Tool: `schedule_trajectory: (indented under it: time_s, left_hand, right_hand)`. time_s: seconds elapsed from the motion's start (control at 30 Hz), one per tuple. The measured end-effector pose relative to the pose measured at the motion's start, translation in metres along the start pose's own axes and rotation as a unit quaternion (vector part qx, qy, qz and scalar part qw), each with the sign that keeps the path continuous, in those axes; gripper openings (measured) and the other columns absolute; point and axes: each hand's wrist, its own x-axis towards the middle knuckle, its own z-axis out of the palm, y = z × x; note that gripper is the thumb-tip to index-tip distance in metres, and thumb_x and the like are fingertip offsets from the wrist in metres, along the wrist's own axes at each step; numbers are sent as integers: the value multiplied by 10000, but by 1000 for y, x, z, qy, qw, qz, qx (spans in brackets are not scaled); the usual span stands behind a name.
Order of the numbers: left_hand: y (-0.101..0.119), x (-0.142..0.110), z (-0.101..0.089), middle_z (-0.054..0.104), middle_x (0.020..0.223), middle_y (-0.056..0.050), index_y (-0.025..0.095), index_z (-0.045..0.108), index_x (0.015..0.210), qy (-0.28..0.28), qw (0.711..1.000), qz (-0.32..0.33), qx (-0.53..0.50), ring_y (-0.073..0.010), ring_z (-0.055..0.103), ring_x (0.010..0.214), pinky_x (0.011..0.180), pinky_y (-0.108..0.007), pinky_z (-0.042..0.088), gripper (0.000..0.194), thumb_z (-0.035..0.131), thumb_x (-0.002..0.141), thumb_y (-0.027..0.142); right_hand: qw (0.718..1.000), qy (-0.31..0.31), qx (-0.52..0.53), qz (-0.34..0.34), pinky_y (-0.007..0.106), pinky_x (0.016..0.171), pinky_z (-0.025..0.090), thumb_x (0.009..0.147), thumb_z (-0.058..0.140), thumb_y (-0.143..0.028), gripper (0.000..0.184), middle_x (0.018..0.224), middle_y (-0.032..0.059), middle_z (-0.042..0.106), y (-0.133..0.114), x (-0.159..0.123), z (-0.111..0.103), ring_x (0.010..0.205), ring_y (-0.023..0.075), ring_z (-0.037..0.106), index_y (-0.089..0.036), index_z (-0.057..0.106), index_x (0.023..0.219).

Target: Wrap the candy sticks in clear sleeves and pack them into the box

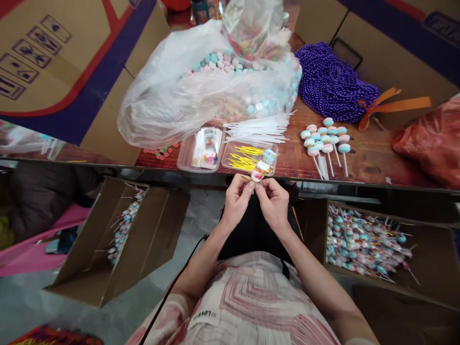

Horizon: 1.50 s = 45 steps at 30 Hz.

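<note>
Both of my hands meet just below the table's front edge. My left hand (237,196) and my right hand (273,201) pinch a wrapped stick of pastel candy pieces (263,166), which points up over a clear tray of yellow twist ties (244,159). A short yellow tie shows between my left fingertips. Both hands are closed around the stick's lower end.
A big clear bag of pastel candies (201,91) lies behind a bundle of white sticks (257,129). A second clear tray (201,153) sits left. Finished candy sticks (325,139) and purple beads (330,81) lie right. Cardboard boxes of wrapped sticks (362,242), (124,225) stand on the floor.
</note>
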Motion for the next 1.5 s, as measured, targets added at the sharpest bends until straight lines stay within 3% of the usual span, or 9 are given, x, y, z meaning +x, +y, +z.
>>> schedule_trajectory:
  time_s: [0.13,0.43,0.5,0.63,0.73,0.93,1.2,1.33,1.5]
  left_hand:
    - [0,2,4,495,618,58,179,577,820,-32,998,43,-16,-22,295,461,438,-171,196,305,770,807,414]
    - [22,0,1,320,523,112,162,570,850,-169,941,-256,-142,-12,166,401,373,-120,127,282,807,771,293]
    - [15,-1,3,364,518,104,168,557,832,-172,950,-234,-114,-14,183,401,378,-127,138,319,814,768,346]
    - [-6,-5,9,513,571,57,174,628,873,-73,996,-48,1,-27,294,434,414,-160,192,303,752,824,446]
    - [-13,-9,13,560,634,33,161,723,927,-32,997,22,70,-37,361,491,454,-185,255,289,762,812,422]
    - [-7,-4,16,546,638,38,141,684,820,-41,995,-85,-14,-6,308,451,419,-163,188,355,856,684,420]
    - [1,-2,17,508,646,65,151,607,801,-51,980,-176,-74,2,352,456,403,-109,226,453,925,588,394]
    - [1,-9,19,495,625,77,164,604,802,-63,974,-201,-88,-11,391,461,404,-109,252,434,932,585,347]
    - [-9,-10,23,614,745,39,187,658,884,-77,970,-207,-97,-54,539,603,552,-153,435,337,876,689,355]
  right_hand:
    - [999,-42,-1,-7,267,667,465,947,530,-378,173,793,-4,594,6,-4,-2,695,134,540,-221,529,875]
    - [987,-154,-23,-43,297,732,460,953,516,-418,228,857,18,506,-7,5,-31,781,160,495,-231,458,836]
    - [985,-152,-51,-56,291,697,440,963,496,-383,201,817,3,490,-4,6,-35,737,151,473,-233,441,842]
    - [983,-96,-130,-88,287,658,393,938,484,-276,98,787,-15,484,4,6,-34,690,141,460,-231,433,867]
    - [984,-87,-145,-54,278,641,380,919,481,-252,54,781,-22,499,4,4,-35,675,134,461,-227,453,880]
    - [991,-95,-86,24,253,569,384,965,489,-360,194,704,-35,537,2,-1,-42,583,114,449,-228,506,825]
    - [940,-32,-260,-221,351,838,517,977,495,-238,241,1035,103,725,11,-8,-49,950,212,667,-235,734,1001]
    - [917,-27,-323,-231,357,784,492,985,480,-267,259,952,93,722,11,-10,-45,837,201,642,-244,723,899]
    - [941,53,-278,-187,343,725,468,990,399,-266,272,803,86,624,10,-19,-31,749,192,566,-218,578,790]
